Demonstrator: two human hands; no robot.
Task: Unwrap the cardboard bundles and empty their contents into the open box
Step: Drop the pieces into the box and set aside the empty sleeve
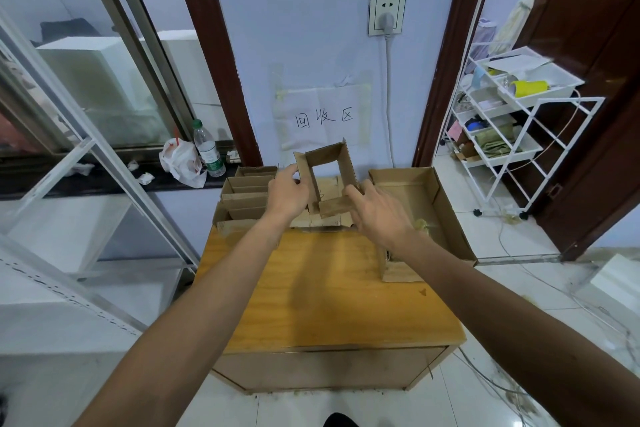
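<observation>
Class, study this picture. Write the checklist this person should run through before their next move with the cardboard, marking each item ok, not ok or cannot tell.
1. Both hands hold the cardboard wrap: ok. The left hand grips its left side and the right hand grips its lower flap.
2. Wrap opened: ok. It forms a hollow loop.
3. Wrap over the open box: not ok. It is held left of the box, above the table.
4. Box top open: ok.
5. Wrap emptied: cannot tell. Nothing shows in the loop, but the hands hide its lower fold.
6. More bundles waiting at left: ok.
</observation>
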